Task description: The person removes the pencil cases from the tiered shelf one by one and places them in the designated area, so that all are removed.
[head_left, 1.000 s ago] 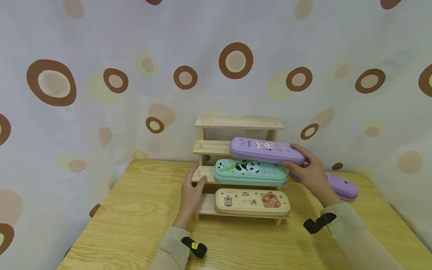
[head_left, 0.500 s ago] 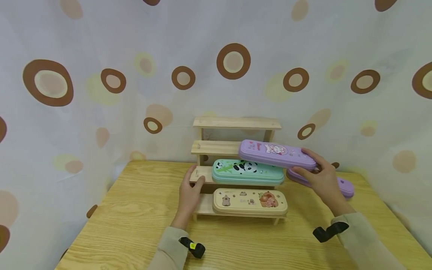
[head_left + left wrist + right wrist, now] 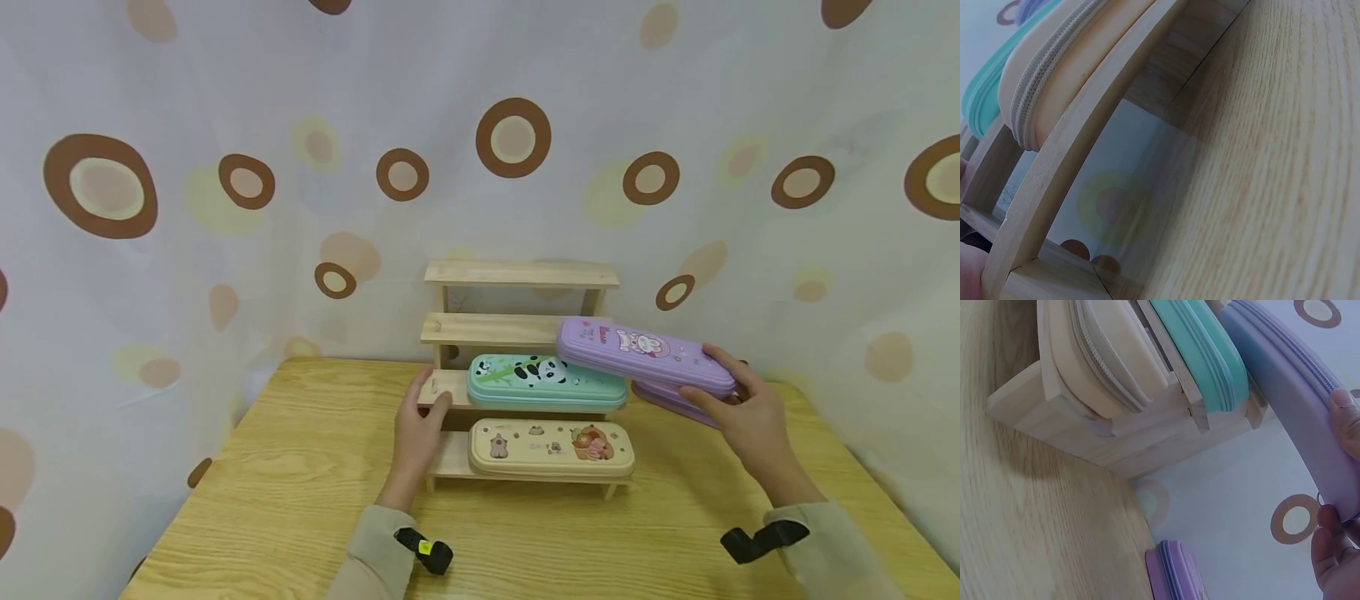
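Work, as far as could be judged, was at the step of handling a lavender rabbit case (image 3: 637,354) beside a tiered wooden stand (image 3: 521,273), though which way the case was bound could not be told. The next move seemed to call for a firm hold, a levelling of the tilt, and enough clearance that the free end did not knock the teal panda case (image 3: 517,385). The right hand (image 3: 757,417) had its thumb and fingers pinching the lavender rabbit case at its 3 o'clock end, so its length ran out from those fingers between 9 and 10 o'clock, with the free end higher and overlapping the third step from the head view; whether it touched wood there was unclear. The left hand (image 3: 418,423) had thumb and fingers set around the 9 o'clock end of the second step, apparently steadying it. The teal panda case lay on that step, at 9 o'clock from the right hand, and a cream case (image 3: 551,450) lay one step lower. Another purple case (image 3: 1175,572) rested on the tabletop (image 3: 322,475), toward 3 o'clock of the stand, partly hidden below the held one.
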`<action>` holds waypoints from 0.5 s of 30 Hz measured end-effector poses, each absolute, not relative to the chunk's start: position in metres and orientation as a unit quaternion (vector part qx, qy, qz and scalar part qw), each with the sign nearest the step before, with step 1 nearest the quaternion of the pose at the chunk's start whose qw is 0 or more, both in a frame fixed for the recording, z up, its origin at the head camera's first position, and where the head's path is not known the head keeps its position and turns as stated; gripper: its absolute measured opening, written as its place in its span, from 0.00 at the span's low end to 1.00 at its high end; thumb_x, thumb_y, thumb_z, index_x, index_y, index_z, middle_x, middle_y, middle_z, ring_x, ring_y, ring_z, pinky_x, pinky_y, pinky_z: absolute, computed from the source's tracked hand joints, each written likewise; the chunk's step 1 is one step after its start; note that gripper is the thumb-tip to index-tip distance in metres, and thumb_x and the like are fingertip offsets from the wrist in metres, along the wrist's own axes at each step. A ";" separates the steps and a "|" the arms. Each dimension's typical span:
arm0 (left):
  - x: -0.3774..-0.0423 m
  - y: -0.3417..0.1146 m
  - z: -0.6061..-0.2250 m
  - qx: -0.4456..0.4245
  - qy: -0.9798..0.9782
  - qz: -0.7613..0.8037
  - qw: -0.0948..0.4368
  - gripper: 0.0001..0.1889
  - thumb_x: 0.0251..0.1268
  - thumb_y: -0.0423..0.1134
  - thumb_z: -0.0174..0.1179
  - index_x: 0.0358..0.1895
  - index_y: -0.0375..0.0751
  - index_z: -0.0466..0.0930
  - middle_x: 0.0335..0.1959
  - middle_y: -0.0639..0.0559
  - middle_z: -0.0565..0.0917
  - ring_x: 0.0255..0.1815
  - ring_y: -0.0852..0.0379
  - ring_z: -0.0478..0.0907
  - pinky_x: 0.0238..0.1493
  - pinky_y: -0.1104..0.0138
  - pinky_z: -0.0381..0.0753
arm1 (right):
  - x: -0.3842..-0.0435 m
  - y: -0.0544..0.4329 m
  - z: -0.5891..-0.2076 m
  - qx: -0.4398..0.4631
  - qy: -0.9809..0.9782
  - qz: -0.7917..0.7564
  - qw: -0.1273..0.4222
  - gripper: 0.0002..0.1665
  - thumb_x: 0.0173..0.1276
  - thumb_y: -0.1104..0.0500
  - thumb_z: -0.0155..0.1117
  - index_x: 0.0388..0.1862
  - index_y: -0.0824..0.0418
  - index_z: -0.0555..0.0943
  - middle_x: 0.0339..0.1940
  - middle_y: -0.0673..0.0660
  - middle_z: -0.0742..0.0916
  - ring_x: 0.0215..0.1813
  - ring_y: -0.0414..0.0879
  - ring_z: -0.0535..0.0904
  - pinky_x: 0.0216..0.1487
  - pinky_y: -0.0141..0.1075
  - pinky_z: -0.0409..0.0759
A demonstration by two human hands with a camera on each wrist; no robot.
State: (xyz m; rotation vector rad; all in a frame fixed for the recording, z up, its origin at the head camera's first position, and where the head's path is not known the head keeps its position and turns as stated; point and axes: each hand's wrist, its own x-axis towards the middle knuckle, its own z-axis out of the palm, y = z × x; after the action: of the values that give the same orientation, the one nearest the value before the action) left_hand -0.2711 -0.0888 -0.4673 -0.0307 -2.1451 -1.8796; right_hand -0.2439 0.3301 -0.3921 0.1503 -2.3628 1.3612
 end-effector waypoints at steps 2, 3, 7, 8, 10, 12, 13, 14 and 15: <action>-0.271 -0.089 -0.468 -0.012 -0.742 -0.655 0.144 0.29 0.73 0.47 0.57 0.74 0.52 0.64 0.74 0.51 0.65 0.75 0.49 0.56 0.72 0.48 0.56 | -0.240 0.334 -0.392 0.049 -0.847 0.489 0.202 0.41 0.66 0.58 0.71 0.76 0.48 0.66 0.71 0.63 0.68 0.55 0.32 0.71 0.45 0.16 0.73; -0.272 -0.090 -0.468 -0.013 -0.741 -0.656 0.144 0.29 0.73 0.47 0.58 0.74 0.53 0.65 0.74 0.51 0.65 0.75 0.49 0.56 0.72 0.48 0.56 | -0.239 0.336 -0.393 0.044 -0.847 0.490 0.200 0.41 0.66 0.58 0.71 0.76 0.47 0.66 0.72 0.63 0.68 0.56 0.31 0.71 0.45 0.15 0.72; -0.271 -0.090 -0.468 -0.011 -0.739 -0.658 0.142 0.28 0.72 0.47 0.58 0.74 0.54 0.65 0.73 0.51 0.65 0.75 0.49 0.56 0.72 0.48 0.57 | -0.231 0.346 -0.397 0.034 -0.843 0.493 0.213 0.41 0.65 0.60 0.71 0.76 0.47 0.67 0.70 0.60 0.69 0.57 0.30 0.71 0.45 0.15 0.72; -0.270 -0.090 -0.467 -0.010 -0.740 -0.657 0.142 0.28 0.72 0.47 0.58 0.74 0.54 0.65 0.73 0.52 0.65 0.75 0.50 0.56 0.72 0.49 0.58 | -0.230 0.348 -0.398 0.031 -0.840 0.496 0.217 0.41 0.65 0.61 0.71 0.75 0.47 0.67 0.69 0.59 0.70 0.57 0.29 0.71 0.46 0.15 0.72; -0.270 -0.089 -0.466 -0.011 -0.743 -0.654 0.144 0.28 0.72 0.46 0.58 0.74 0.53 0.65 0.73 0.51 0.65 0.75 0.49 0.56 0.72 0.49 0.58 | -0.226 0.354 -0.401 0.025 -0.831 0.511 0.219 0.41 0.65 0.63 0.70 0.75 0.48 0.68 0.68 0.57 0.70 0.59 0.30 0.70 0.47 0.14 0.71; -0.270 -0.089 -0.465 -0.013 -0.743 -0.653 0.145 0.28 0.72 0.45 0.58 0.74 0.52 0.65 0.73 0.51 0.65 0.75 0.49 0.57 0.72 0.49 0.58 | -0.222 0.359 -0.404 0.022 -0.809 0.545 0.217 0.41 0.64 0.65 0.70 0.75 0.48 0.68 0.67 0.54 0.70 0.59 0.30 0.70 0.48 0.14 0.72; -0.270 -0.089 -0.465 -0.014 -0.744 -0.652 0.146 0.28 0.72 0.45 0.57 0.74 0.52 0.65 0.73 0.51 0.65 0.75 0.49 0.57 0.72 0.49 0.58 | -0.221 0.361 -0.406 0.020 -0.795 0.567 0.216 0.41 0.64 0.67 0.70 0.74 0.49 0.69 0.67 0.53 0.71 0.59 0.30 0.71 0.47 0.15 0.72; -0.270 -0.089 -0.465 -0.014 -0.744 -0.652 0.148 0.28 0.72 0.45 0.57 0.74 0.52 0.65 0.73 0.51 0.66 0.75 0.49 0.57 0.72 0.49 0.58 | -0.219 0.364 -0.408 0.020 -0.779 0.590 0.211 0.41 0.63 0.68 0.70 0.74 0.49 0.70 0.67 0.52 0.72 0.58 0.30 0.71 0.47 0.15 0.73; -0.271 -0.089 -0.466 -0.015 -0.743 -0.652 0.148 0.28 0.72 0.45 0.57 0.74 0.52 0.65 0.73 0.51 0.66 0.75 0.49 0.57 0.72 0.49 0.58 | -0.217 0.366 -0.409 0.017 -0.767 0.606 0.211 0.41 0.63 0.68 0.71 0.73 0.49 0.70 0.67 0.51 0.72 0.57 0.30 0.72 0.46 0.16 0.74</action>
State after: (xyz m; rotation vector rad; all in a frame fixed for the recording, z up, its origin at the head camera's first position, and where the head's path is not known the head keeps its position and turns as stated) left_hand -0.2707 -0.0890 -0.4657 -0.0439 -2.1375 -1.8748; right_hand -0.2169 0.3661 -0.4090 0.0477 -2.1307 1.6853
